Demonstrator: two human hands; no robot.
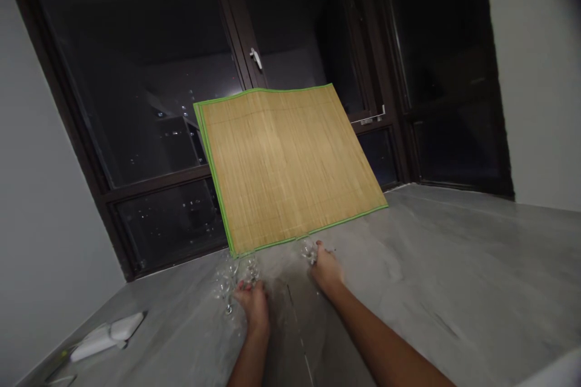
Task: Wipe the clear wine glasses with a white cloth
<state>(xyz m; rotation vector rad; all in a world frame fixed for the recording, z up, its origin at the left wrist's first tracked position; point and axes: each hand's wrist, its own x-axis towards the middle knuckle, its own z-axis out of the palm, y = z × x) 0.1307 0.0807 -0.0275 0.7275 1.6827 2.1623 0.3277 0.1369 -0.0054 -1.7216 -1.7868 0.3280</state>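
Observation:
My left hand (253, 302) is closed, its fingers curled round a clear glass (249, 267). Just left of it, more clear glassware (223, 284) stands on the grey marbled surface; its see-through outlines are blurred, so I cannot count it. Farther right, my right hand (327, 271) grips another clear glass (307, 249) from its right side. Behind both hands, a bamboo mat (290, 163) with green edging leans upright, and its lower edge rests close to the glassware.
A dark-framed window (181, 181) with a white handle (256, 59) rises behind the mat. At lower left lies a white rolled or wrapped item (108, 336). A thin dark seam (296, 317) crosses the grey surface (436, 266) between my forearms.

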